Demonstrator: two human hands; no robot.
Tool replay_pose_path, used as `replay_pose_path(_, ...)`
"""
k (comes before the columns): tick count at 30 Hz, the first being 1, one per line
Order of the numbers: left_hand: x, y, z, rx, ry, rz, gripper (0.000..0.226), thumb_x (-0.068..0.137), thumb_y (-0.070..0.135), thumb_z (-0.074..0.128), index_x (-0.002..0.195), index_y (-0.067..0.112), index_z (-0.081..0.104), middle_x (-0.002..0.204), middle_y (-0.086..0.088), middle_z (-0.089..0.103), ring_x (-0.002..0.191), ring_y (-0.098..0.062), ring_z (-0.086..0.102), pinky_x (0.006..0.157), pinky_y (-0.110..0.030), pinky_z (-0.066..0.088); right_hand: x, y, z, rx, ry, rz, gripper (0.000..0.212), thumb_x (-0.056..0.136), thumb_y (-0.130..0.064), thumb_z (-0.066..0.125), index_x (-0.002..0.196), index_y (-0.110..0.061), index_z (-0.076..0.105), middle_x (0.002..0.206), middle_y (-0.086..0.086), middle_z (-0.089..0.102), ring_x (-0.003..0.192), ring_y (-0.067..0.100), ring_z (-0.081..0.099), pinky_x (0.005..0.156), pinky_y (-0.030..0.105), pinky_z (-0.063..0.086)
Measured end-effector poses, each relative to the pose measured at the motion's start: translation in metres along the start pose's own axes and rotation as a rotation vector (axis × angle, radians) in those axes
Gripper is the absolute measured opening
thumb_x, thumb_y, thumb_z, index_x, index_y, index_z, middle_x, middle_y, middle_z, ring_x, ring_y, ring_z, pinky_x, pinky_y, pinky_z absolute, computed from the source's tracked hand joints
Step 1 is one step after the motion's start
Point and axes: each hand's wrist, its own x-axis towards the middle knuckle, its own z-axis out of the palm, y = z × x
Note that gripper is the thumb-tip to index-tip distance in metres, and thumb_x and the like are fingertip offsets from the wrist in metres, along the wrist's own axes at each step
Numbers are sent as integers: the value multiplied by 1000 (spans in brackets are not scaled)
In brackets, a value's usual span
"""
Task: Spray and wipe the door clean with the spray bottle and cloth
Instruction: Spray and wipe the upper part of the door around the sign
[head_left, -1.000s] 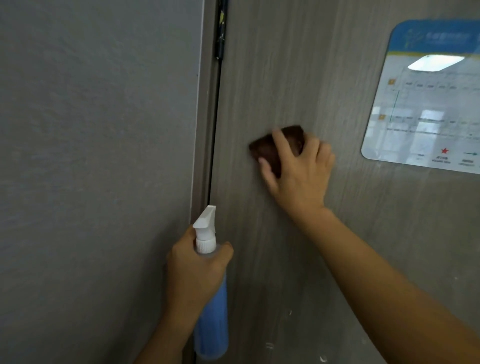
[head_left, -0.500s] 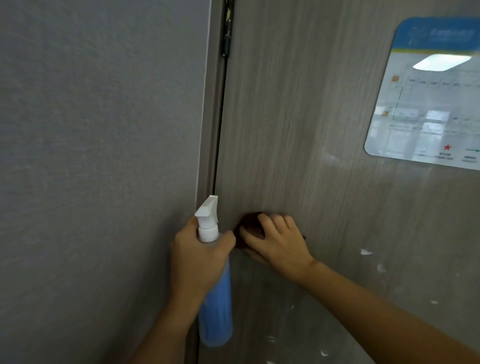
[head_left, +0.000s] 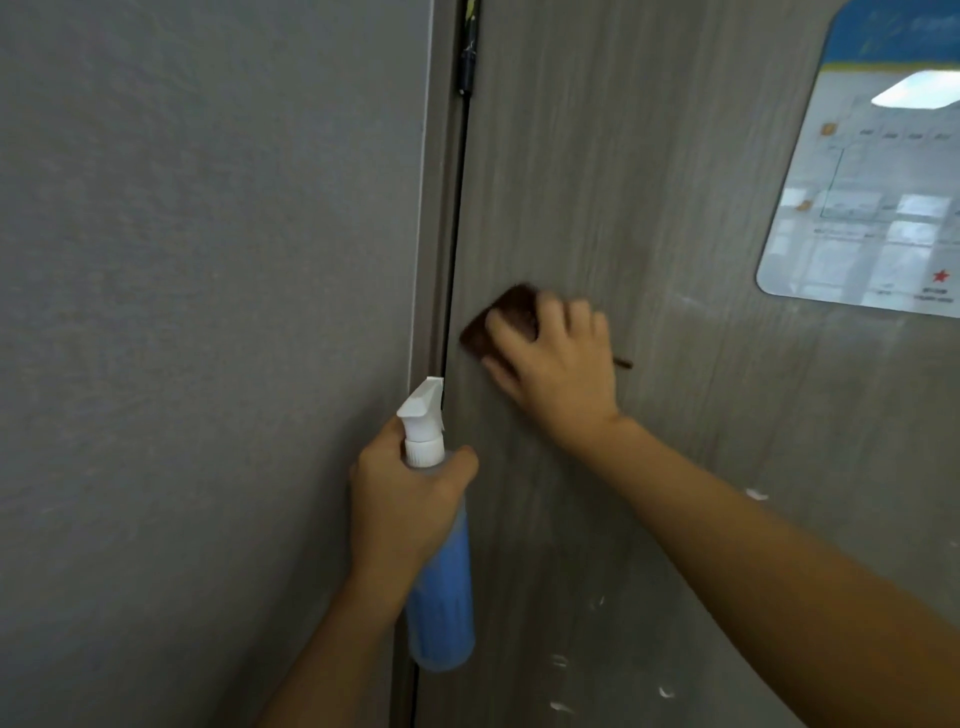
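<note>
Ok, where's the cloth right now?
In the head view, the brown cloth is under the right hand, pressed on the door near its hinge edge, above the spray bottle.

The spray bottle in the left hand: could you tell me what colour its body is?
The spray bottle has a light blue body with a white nozzle, seen in the head view.

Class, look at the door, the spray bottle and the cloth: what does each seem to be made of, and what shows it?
Door: probably wood-grain laminate, matte; fine vertical grey-brown streaks.
Spray bottle: plastic; translucent blue body, opaque white nozzle.
Cloth: soft dark brown fabric, perhaps microfibre; it bunches under the right hand. Blur leaves the weave unclear.
</note>
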Motion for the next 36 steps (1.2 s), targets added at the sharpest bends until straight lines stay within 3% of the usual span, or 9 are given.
replay_pose_path(2, -1, 1, 3, 5, -9, 17, 19, 66, 30, 76, 70, 22, 60, 61, 5, 64, 52, -7, 60, 49, -22, 48, -34, 0, -3, 15, -69, -195, 38, 89, -47, 73, 120, -23, 72, 112, 19, 66, 91, 32, 51, 71, 39, 41)
replay_pose_path(5, -6, 3, 9, -23, -37, 28, 18, 67, 26, 76, 70, 21, 59, 60, 4, 64, 51, -7, 60, 47, -21, 47, -72, 25, -18, 26, -114, -244, 38, 91, -49, 71, 121, -25, 72, 114, 17, 60, 88, 32, 54, 71, 39, 40)
replay_pose_path(12, -16, 6, 30, -68, -125, 38, 20, 69, 23, 76, 67, 21, 56, 57, 0, 61, 50, -12, 59, 50, -29, 50, -40, 120, -56, -58, 42, 287, 46, 96, -59, 61, 130, -27, 63, 118, 22, 54, 99, 39, 50, 82, 46, 38)
replay_pose_path(17, -23, 12, 44, -77, -148, 18, 20, 68, 26, 74, 67, 21, 55, 56, 1, 59, 50, -10, 57, 47, -23, 47, -19, 87, -46, -79, 77, 475, 45, 97, -50, 60, 131, -21, 64, 125, 27, 56, 103, 44, 53, 87, 48, 41)
replay_pose_path(19, -25, 15, 47, -80, -152, 5, 17, 66, 31, 73, 69, 24, 58, 57, 3, 60, 50, -8, 58, 47, -21, 46, -27, 68, -38, -63, 58, 403, 46, 97, -48, 60, 134, -20, 63, 130, 29, 54, 105, 45, 53, 85, 49, 43)
replay_pose_path(21, -26, 17, 48, -81, -155, -3, 15, 65, 33, 72, 70, 28, 59, 57, 5, 61, 50, -8, 59, 47, -22, 47, -48, 58, -33, -45, -4, 204, 50, 96, -48, 59, 139, -22, 60, 137, 28, 49, 113, 45, 48, 86, 50, 44)
replay_pose_path(25, -27, 17, 45, -67, -155, 8, 17, 66, 32, 73, 68, 26, 57, 59, 1, 62, 52, -12, 61, 48, -23, 49, -96, 69, -34, 8, -121, -89, 57, 101, -51, 55, 153, -29, 48, 159, 24, 38, 142, 46, 40, 115, 54, 33)
replay_pose_path(29, -27, 17, 44, -65, -148, 12, 19, 68, 26, 75, 69, 20, 57, 59, -2, 62, 52, -17, 61, 48, -24, 49, -106, 94, -46, -14, -130, -116, 59, 102, -53, 55, 156, -30, 44, 164, 23, 31, 151, 44, 31, 121, 54, 30)
replay_pose_path(36, -25, 15, 39, -75, -146, 75, 29, 73, 14, 79, 65, 25, 53, 59, -1, 61, 50, -7, 58, 51, -17, 50, -51, 115, -52, -67, 63, 27, 60, 98, -53, 63, 140, -11, 62, 156, 26, 43, 143, 47, 39, 115, 57, 38)
